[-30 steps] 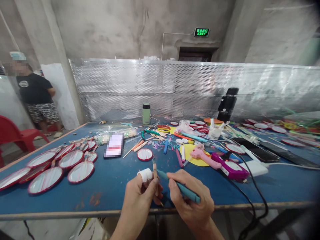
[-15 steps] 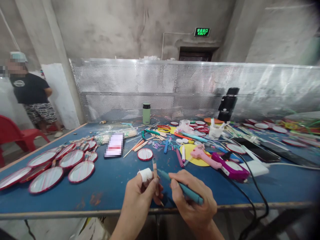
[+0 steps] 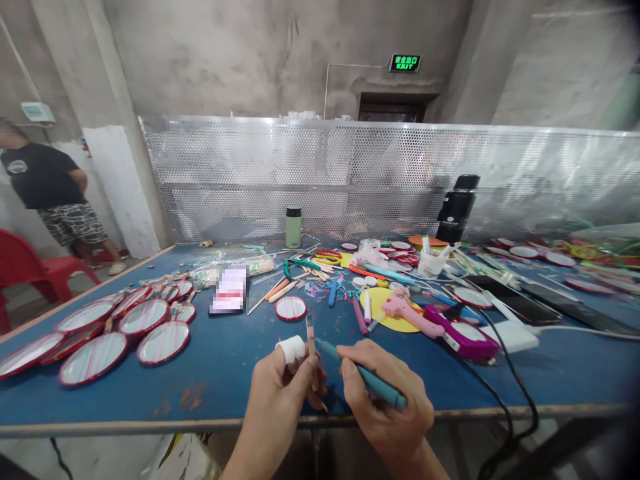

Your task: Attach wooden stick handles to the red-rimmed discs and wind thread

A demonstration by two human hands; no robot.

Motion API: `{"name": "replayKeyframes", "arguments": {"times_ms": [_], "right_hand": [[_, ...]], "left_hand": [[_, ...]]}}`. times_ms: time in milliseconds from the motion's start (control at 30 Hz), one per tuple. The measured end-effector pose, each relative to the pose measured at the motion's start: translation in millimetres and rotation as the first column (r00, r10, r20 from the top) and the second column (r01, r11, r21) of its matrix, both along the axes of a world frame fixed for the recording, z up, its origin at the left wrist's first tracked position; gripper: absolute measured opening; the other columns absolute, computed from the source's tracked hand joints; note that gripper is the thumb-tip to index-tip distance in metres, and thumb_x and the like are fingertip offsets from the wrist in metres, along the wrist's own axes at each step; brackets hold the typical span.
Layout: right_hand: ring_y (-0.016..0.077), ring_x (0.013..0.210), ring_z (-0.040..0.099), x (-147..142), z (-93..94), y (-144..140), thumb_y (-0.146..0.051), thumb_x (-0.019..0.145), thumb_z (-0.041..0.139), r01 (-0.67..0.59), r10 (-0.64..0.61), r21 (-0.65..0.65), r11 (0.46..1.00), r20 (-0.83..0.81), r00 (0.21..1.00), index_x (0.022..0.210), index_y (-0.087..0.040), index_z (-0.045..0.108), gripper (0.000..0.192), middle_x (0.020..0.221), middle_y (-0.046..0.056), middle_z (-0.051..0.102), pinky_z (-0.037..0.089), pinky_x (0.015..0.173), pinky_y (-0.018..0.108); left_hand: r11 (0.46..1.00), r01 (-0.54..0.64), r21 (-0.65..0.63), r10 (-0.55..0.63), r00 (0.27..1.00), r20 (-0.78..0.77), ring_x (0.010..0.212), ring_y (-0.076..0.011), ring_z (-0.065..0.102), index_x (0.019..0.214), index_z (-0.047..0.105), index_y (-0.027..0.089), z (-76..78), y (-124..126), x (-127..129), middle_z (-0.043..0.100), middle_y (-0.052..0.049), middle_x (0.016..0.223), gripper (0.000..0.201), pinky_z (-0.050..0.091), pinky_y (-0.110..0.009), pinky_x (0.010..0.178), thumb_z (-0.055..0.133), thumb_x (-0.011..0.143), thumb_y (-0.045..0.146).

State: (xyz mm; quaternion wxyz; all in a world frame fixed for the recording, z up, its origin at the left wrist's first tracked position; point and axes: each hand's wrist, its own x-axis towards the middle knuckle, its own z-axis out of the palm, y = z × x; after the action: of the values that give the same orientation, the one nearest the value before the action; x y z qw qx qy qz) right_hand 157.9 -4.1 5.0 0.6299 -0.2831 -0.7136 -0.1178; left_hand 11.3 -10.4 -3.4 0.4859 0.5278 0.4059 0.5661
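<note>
Left hand [image 3: 283, 387]: curled tight, pinching a wooden stick [image 3: 311, 337] upright between thumb and fingers; white bandage [image 3: 291, 349] wrapped on the thumb tip.
Right hand [image 3: 387, 393]: closed in a writing grip around a teal pen [image 3: 367, 379], tip aimed at 10 o'clock, meeting the stick low down.
Stick: standing over the near edge of the blue table [image 3: 225, 373], at 6 o'clock on the tabletop.
Just beyond, 12 o'clock: small round red-rimmed disc [image 3: 291, 308] lying flat.
At 2 o'clock: pink glue gun [image 3: 407, 313] on a yellow disc [image 3: 380, 308], purple glue gun [image 3: 463, 337] beside it, black cord [image 3: 505, 380] trailing off the table edge.
At 9 to 10 o'clock: cluster of larger red-rimmed discs [image 3: 107, 330], overlapping.
Far 12 o'clock: green flask [image 3: 293, 227] upright against the perforated metal screen [image 3: 350, 177].
Far 9 o'clock: another person [image 3: 47, 193] standing off the table, near a red chair [image 3: 30, 273].
</note>
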Motion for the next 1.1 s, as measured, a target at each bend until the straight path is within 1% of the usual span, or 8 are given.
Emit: {"name": "replayKeyframes", "arguments": {"times_ms": [67,233,367,433,567,667,900,1100], "right_hand": [[0.0151,0.069,0.07,0.3,-0.3,-0.7,-0.006,0.082,0.061,0.01,-0.01,0.003,1.0,0.002,1.0,0.096,-0.021,0.067,0.021,0.077,0.0,0.073,0.056,0.067,0.025],[0.0134,0.065,0.069,0.3,-0.3,-1.2,-0.007,0.083,0.059,-0.046,0.047,-0.031,0.998,0.034,0.998,0.096,-0.021,0.066,0.02,0.076,0.0,0.072,0.055,0.063,0.024],[0.0144,0.07,0.07,0.9,-2.4,0.4,-0.007,0.082,0.061,0.011,-0.011,0.0,1.0,0.009,1.0,0.096,-0.021,0.067,0.02,0.078,0.0,0.073,0.056,0.07,0.025],[0.0151,0.07,0.071,0.9,-2.1,0.3,-0.007,0.082,0.061,0.021,-0.021,0.009,1.0,0.002,1.0,0.096,-0.021,0.067,0.021,0.077,0.0,0.073,0.056,0.07,0.025],[0.0161,0.067,0.071,-1.0,3.0,-1.8,-0.007,0.083,0.059,-0.04,0.04,-0.009,0.999,0.031,0.999,0.096,-0.021,0.066,0.021,0.075,0.001,0.073,0.056,0.062,0.026],[0.0149,0.064,0.069,-2.3,6.7,-2.9,-0.007,0.083,0.058,-0.078,0.079,-0.02,0.997,0.047,0.996,0.097,-0.021,0.067,0.021,0.075,0.001,0.073,0.055,0.06,0.025],[0.015,0.068,0.071,-0.2,1.6,-1.1,-0.006,0.083,0.059,-0.02,0.02,0.014,1.0,0.042,0.999,0.097,-0.021,0.066,0.022,0.076,0.001,0.073,0.056,0.066,0.025],[0.0145,0.067,0.07,-0.5,2.4,-1.5,-0.006,0.083,0.059,-0.057,0.057,-0.013,0.998,0.069,0.996,0.096,-0.02,0.066,0.02,0.074,0.001,0.072,0.054,0.063,0.025]], "left_hand": [[1.0,0.0,0.001,0.0,1.0,0.0,0.048,-0.0127,0.059,0.073,0.063,0.014,0.0,0.7,0.0,0.064,-0.002,0.06,0.028,0.049,-0.022,0.049,0.066,0.083,0.04],[1.0,0.002,0.007,-0.002,1.0,0.005,0.048,-0.0124,0.058,0.069,0.061,0.014,1.2,1.9,0.5,0.061,0.0,0.058,0.027,0.049,-0.022,0.048,0.067,0.082,0.038],[1.0,-0.009,0.009,0.009,1.0,0.007,0.048,-0.0123,0.059,0.074,0.064,0.013,-1.3,1.7,1.4,0.064,-0.002,0.06,0.027,0.049,-0.021,0.048,0.066,0.084,0.038],[1.0,-0.021,0.011,0.021,1.0,0.018,0.049,-0.0122,0.059,0.076,0.065,0.013,-2.8,1.4,1.6,0.064,-0.002,0.06,0.026,0.048,-0.021,0.048,0.066,0.084,0.038],[1.0,-0.015,0.013,0.015,0.999,0.032,0.049,-0.0122,0.058,0.074,0.064,0.014,-4.8,1.3,1.6,0.064,-0.001,0.06,0.025,0.049,-0.021,0.048,0.066,0.084,0.037],[1.0,-0.012,0.021,0.011,0.999,0.042,0.05,-0.0124,0.058,0.073,0.062,0.015,-5.7,1.5,1.8,0.062,0.0,0.059,0.025,0.049,-0.021,0.048,0.066,0.084,0.037],[1.0,0.0,0.018,0.0,1.0,0.024,0.049,-0.0117,0.058,0.073,0.062,0.014,-3.8,2.0,1.7,0.063,-0.001,0.06,0.025,0.048,-0.02,0.048,0.065,0.084,0.036],[1.0,0.005,0.023,-0.006,1.0,0.025,0.051,-0.0121,0.058,0.07,0.06,0.015,-3.9,2.3,1.6,0.061,0.0,0.059,0.026,0.049,-0.021,0.049,0.065,0.085,0.035]]}}
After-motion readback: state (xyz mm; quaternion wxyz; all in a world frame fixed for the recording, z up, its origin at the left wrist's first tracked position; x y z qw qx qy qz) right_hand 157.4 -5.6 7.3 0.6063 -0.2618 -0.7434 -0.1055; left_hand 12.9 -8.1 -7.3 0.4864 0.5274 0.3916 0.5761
